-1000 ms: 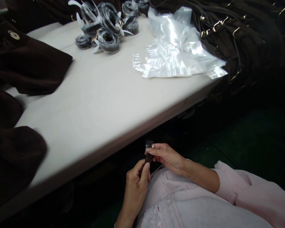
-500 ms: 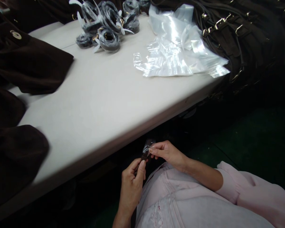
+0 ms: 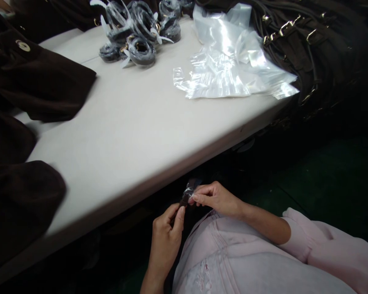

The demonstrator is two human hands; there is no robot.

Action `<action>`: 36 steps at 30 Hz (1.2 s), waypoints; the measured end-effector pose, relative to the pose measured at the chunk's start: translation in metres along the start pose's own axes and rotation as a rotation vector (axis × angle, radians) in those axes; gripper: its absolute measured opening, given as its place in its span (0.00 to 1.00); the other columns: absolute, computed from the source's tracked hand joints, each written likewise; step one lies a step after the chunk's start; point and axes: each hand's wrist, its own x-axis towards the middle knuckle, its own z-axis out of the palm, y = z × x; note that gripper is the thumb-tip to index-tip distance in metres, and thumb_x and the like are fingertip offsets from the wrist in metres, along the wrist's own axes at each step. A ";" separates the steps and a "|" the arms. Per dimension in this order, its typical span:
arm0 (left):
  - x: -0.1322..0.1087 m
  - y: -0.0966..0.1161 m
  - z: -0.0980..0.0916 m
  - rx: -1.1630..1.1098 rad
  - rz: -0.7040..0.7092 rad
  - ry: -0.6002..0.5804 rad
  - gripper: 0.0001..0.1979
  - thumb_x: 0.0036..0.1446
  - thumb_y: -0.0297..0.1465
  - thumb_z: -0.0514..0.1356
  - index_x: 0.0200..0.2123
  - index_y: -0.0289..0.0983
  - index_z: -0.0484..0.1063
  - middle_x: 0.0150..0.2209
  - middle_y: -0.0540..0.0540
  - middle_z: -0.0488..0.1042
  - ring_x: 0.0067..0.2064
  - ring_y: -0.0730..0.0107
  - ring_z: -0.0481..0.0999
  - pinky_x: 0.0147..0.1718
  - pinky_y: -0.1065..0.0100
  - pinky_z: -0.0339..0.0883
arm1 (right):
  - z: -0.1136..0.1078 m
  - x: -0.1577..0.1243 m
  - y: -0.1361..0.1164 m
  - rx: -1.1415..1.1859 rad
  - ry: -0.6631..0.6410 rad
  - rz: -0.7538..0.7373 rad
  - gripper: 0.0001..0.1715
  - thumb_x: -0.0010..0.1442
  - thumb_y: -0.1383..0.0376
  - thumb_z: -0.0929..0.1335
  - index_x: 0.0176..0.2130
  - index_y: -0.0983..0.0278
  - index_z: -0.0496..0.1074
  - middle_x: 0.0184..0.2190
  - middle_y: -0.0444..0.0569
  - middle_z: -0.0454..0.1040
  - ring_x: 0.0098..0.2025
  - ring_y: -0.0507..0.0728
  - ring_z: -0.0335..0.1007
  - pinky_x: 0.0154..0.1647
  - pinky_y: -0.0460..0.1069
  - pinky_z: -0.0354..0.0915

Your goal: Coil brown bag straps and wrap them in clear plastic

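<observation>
Left hand (image 3: 165, 239) was seen low, below the near edge of the table (image 3: 135, 122), thumb and forefinger pinched on the lower end of a small dark strap (image 3: 183, 201). Right hand (image 3: 217, 199) was closed just beside it, fingertips clamped on the clear wrap (image 3: 189, 189) at the strap's upper end. Both were held over a pink-clothed lap. Up on the table, a heap of plastic bags (image 3: 230, 69) was spread at the far right, with coiled straps (image 3: 138, 32) piled behind and dark bags (image 3: 39, 81) laid along the left.
</observation>
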 end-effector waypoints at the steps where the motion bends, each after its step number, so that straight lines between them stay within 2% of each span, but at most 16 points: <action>1: 0.001 -0.001 0.002 0.035 0.022 0.020 0.15 0.63 0.40 0.54 0.37 0.36 0.76 0.24 0.52 0.67 0.25 0.73 0.65 0.26 0.73 0.57 | 0.003 0.000 0.001 -0.007 -0.016 -0.016 0.20 0.58 0.52 0.71 0.34 0.67 0.81 0.32 0.50 0.76 0.33 0.52 0.69 0.34 0.47 0.65; 4: 0.003 -0.004 0.008 0.088 0.059 0.056 0.14 0.64 0.37 0.53 0.39 0.37 0.75 0.28 0.49 0.73 0.27 0.72 0.69 0.29 0.72 0.60 | 0.010 0.000 0.006 0.004 -0.021 0.002 0.21 0.59 0.51 0.71 0.32 0.67 0.80 0.30 0.48 0.75 0.31 0.51 0.68 0.32 0.45 0.64; 8: 0.005 -0.010 0.013 0.021 0.043 0.047 0.14 0.64 0.38 0.53 0.41 0.37 0.76 0.25 0.51 0.71 0.25 0.73 0.67 0.27 0.73 0.59 | 0.006 0.002 0.014 0.074 -0.012 0.145 0.26 0.55 0.47 0.72 0.31 0.68 0.78 0.28 0.48 0.75 0.28 0.50 0.67 0.29 0.44 0.63; 12: 0.004 -0.013 0.016 -0.033 0.019 0.045 0.16 0.64 0.40 0.54 0.45 0.37 0.75 0.25 0.52 0.69 0.25 0.74 0.64 0.25 0.73 0.57 | -0.003 0.006 0.016 0.363 0.038 0.276 0.27 0.56 0.45 0.72 0.38 0.67 0.77 0.36 0.50 0.75 0.32 0.51 0.70 0.29 0.43 0.65; 15: 0.002 -0.013 0.019 -0.079 -0.005 -0.009 0.17 0.64 0.40 0.53 0.46 0.37 0.75 0.23 0.53 0.65 0.25 0.75 0.62 0.25 0.73 0.55 | -0.005 0.009 0.018 0.559 0.024 0.318 0.24 0.58 0.48 0.72 0.40 0.67 0.77 0.38 0.50 0.75 0.33 0.49 0.70 0.30 0.41 0.65; 19: 0.000 -0.015 0.021 -0.129 -0.034 -0.064 0.18 0.64 0.42 0.54 0.45 0.35 0.75 0.22 0.54 0.62 0.25 0.75 0.60 0.25 0.72 0.54 | -0.003 0.014 0.022 0.622 0.077 0.344 0.18 0.55 0.55 0.75 0.37 0.68 0.79 0.34 0.48 0.75 0.33 0.48 0.69 0.30 0.39 0.64; 22: 0.000 -0.015 0.020 -0.177 -0.080 -0.078 0.19 0.63 0.43 0.55 0.43 0.34 0.76 0.21 0.54 0.61 0.24 0.76 0.60 0.24 0.73 0.53 | -0.003 0.016 0.023 0.668 0.094 0.372 0.18 0.54 0.56 0.76 0.36 0.68 0.79 0.34 0.48 0.76 0.33 0.48 0.69 0.31 0.40 0.64; 26: 0.001 -0.013 0.018 -0.254 -0.169 -0.102 0.20 0.61 0.45 0.56 0.41 0.33 0.76 0.18 0.55 0.59 0.20 0.79 0.55 0.20 0.74 0.48 | -0.003 0.014 0.020 0.662 0.086 0.382 0.19 0.52 0.55 0.77 0.36 0.68 0.79 0.33 0.47 0.76 0.32 0.48 0.69 0.32 0.41 0.64; 30: 0.000 -0.009 0.016 -0.317 -0.233 -0.130 0.23 0.60 0.47 0.57 0.41 0.31 0.75 0.17 0.56 0.60 0.17 0.81 0.53 0.17 0.75 0.44 | -0.002 0.011 0.014 0.532 0.102 0.339 0.21 0.52 0.53 0.77 0.35 0.69 0.80 0.30 0.48 0.76 0.31 0.48 0.68 0.32 0.41 0.62; 36: 0.000 -0.007 0.013 -0.338 -0.236 -0.140 0.23 0.59 0.47 0.58 0.41 0.32 0.76 0.16 0.56 0.59 0.17 0.81 0.53 0.17 0.75 0.44 | -0.005 0.010 0.008 0.454 0.105 0.289 0.22 0.51 0.51 0.76 0.34 0.69 0.80 0.29 0.48 0.76 0.31 0.49 0.67 0.33 0.43 0.61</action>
